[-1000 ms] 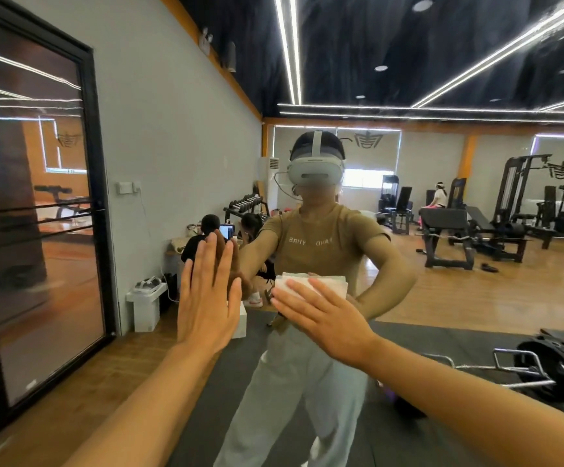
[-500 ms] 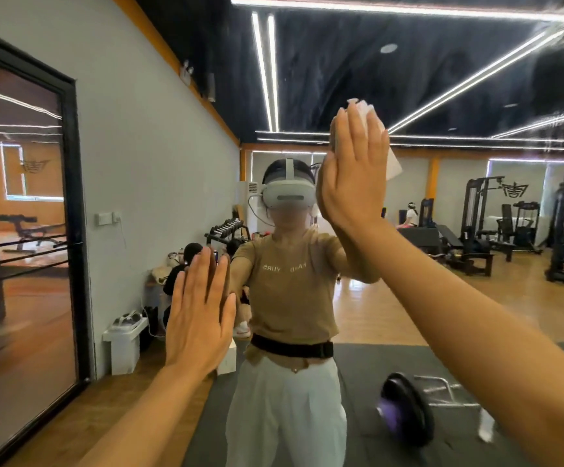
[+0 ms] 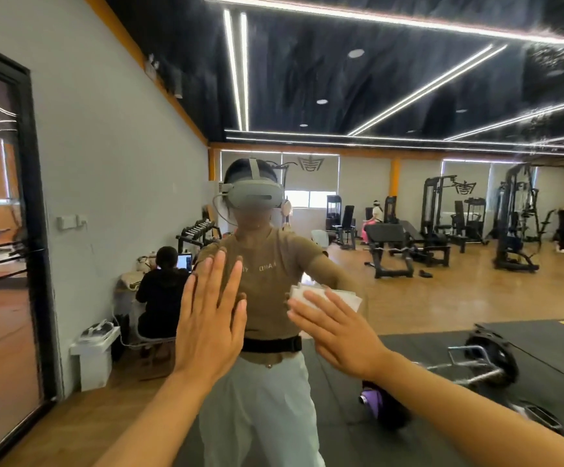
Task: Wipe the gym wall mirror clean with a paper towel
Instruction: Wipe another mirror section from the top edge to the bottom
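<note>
Right hand (image 3: 341,335) presses paper towel (image 3: 324,295) (long axis sideways) against mirror (image 3: 408,298).

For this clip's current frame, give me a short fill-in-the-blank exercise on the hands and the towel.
1. The paper towel is pressed to the mirror under the ____ hand.
2. The left hand lies flat on the glass, holding ____.
3. The right hand has its fingers ____, not curled.

Missing words: right; nothing; straight
</note>
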Action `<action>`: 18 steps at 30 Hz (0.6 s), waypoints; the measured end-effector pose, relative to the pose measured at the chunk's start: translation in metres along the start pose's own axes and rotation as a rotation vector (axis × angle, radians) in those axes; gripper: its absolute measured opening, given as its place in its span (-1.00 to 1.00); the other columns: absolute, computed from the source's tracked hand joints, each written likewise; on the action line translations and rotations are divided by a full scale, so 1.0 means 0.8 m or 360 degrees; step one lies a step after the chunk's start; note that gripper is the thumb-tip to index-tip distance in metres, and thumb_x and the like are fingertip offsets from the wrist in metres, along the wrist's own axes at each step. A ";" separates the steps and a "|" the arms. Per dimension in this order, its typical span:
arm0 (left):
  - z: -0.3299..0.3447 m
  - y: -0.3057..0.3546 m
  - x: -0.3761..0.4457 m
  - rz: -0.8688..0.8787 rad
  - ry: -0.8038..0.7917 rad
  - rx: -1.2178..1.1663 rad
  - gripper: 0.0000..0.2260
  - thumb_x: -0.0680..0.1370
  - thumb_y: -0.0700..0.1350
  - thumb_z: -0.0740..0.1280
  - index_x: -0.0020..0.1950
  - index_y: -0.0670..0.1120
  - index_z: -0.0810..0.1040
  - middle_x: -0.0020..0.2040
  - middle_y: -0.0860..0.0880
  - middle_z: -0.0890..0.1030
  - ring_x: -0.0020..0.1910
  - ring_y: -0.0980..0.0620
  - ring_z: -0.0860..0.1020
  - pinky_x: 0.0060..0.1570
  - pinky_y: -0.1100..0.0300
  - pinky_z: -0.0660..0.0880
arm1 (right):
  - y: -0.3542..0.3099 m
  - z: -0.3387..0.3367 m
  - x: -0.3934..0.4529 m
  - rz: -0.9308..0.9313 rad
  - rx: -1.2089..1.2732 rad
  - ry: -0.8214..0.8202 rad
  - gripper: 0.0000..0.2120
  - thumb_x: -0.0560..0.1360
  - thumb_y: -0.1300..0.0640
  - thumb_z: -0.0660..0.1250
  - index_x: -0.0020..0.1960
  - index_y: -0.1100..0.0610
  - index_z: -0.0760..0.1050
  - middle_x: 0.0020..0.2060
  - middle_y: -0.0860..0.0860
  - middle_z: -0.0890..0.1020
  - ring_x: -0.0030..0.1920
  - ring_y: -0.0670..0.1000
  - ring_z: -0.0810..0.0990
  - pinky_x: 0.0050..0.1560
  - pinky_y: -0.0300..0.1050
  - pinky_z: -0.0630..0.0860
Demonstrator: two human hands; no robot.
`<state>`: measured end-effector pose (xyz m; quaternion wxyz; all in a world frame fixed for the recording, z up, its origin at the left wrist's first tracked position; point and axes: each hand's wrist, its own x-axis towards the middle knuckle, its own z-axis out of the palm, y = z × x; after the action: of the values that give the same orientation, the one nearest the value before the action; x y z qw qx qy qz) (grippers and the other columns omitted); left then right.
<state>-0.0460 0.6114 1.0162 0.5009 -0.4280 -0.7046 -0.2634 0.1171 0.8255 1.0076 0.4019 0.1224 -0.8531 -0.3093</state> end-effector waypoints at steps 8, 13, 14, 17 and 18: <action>-0.001 -0.018 -0.004 0.0005 -0.0061 0.0000 -0.47 0.67 0.03 0.03 0.63 -0.09 0.11 0.65 -0.13 0.03 0.62 -0.12 0.05 0.50 -0.21 0.17 | 0.074 -0.083 0.162 0.0288 -0.0096 0.0275 -0.39 0.58 0.19 0.22 0.59 0.12 0.13 0.58 0.13 0.18 0.59 0.18 0.08 0.59 0.15 -0.03; 0.001 -0.028 -0.006 0.0100 -0.0030 0.0070 -0.47 0.66 0.02 0.06 0.63 -0.09 0.15 0.65 -0.12 0.04 0.62 -0.10 0.03 0.57 -0.07 0.01 | 0.124 -0.126 0.277 0.0859 0.0105 0.0609 -0.49 0.63 0.14 0.07 0.57 0.18 0.22 0.56 0.16 0.24 0.59 0.20 0.10 0.57 0.12 -0.08; 0.002 -0.031 -0.005 0.0120 -0.0017 0.0089 -0.47 0.66 0.02 0.07 0.62 -0.09 0.16 0.65 -0.12 0.05 0.62 -0.09 0.03 0.58 -0.04 -0.03 | 0.126 -0.128 0.289 0.0962 0.0151 0.0686 -0.49 0.63 0.12 0.05 0.57 0.17 0.23 0.56 0.15 0.24 0.59 0.19 0.10 0.58 0.12 -0.09; 0.003 -0.033 -0.003 0.0131 0.0010 0.0103 -0.47 0.66 0.02 0.08 0.62 -0.10 0.18 0.64 -0.13 0.08 0.62 -0.09 0.04 0.59 -0.01 -0.10 | 0.100 -0.113 0.286 0.0970 0.0190 0.0817 -0.49 0.62 0.10 0.04 0.55 0.20 0.25 0.55 0.15 0.27 0.58 0.19 0.12 0.59 0.20 -0.02; 0.002 -0.033 -0.003 0.0129 0.0009 0.0087 -0.47 0.66 0.02 0.08 0.61 -0.10 0.18 0.64 -0.13 0.08 0.62 -0.09 0.04 0.59 -0.01 -0.10 | 0.083 -0.100 0.273 0.0883 0.0185 0.0793 -0.49 0.62 0.12 0.06 0.55 0.21 0.26 0.54 0.15 0.28 0.58 0.19 0.11 0.58 0.20 -0.01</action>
<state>-0.0693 0.5988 1.0147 0.5246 -0.4418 -0.6922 -0.2247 0.0395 0.7432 1.2209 0.6579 -0.0193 -0.7461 -0.1004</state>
